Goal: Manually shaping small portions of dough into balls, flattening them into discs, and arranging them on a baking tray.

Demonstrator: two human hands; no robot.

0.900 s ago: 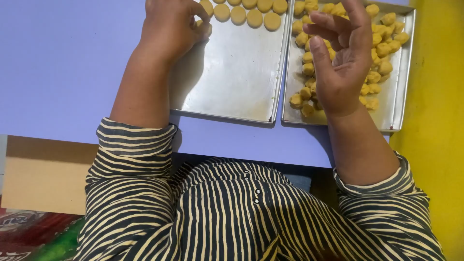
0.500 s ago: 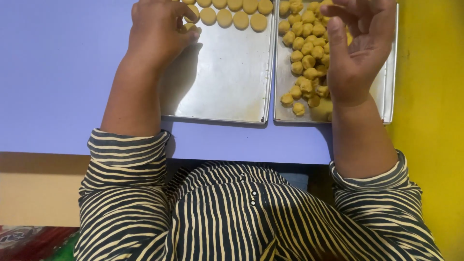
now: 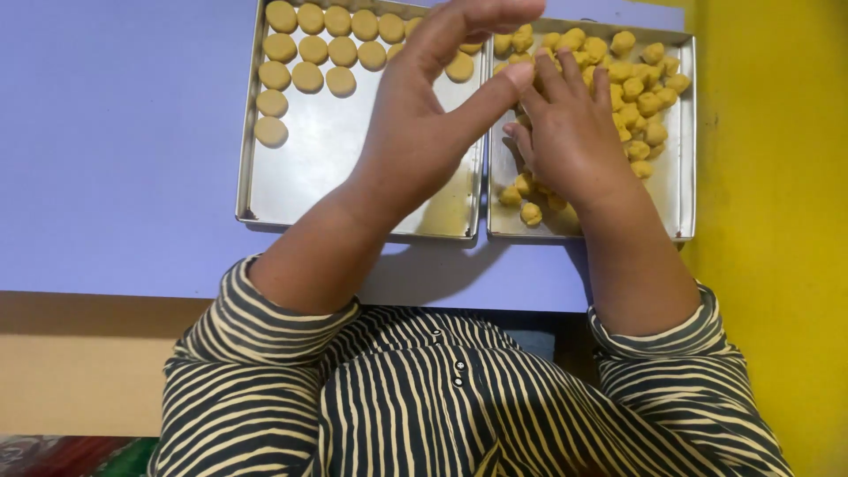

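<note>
Lumpy yellow dough balls [image 3: 638,95] fill a metal tray [image 3: 682,177] under the loosely curled right hand [image 3: 570,132]; the left hand [image 3: 424,124] is open.

right hand [image 3: 574,141] covering dough balls [image 3: 632,84], left tray [image 3: 250,132] top cropped

The left tray [image 3: 336,168] has bare metal across its near half; flat dough discs [image 3: 322,49] crowd only its far edge and left side. The left hand [image 3: 424,132] hovers over the seam between the trays. In the right tray [image 3: 678,185], heaped dough balls [image 3: 636,88] and the right hand [image 3: 574,132] fill the middle, leaving the near right corner open.
</note>
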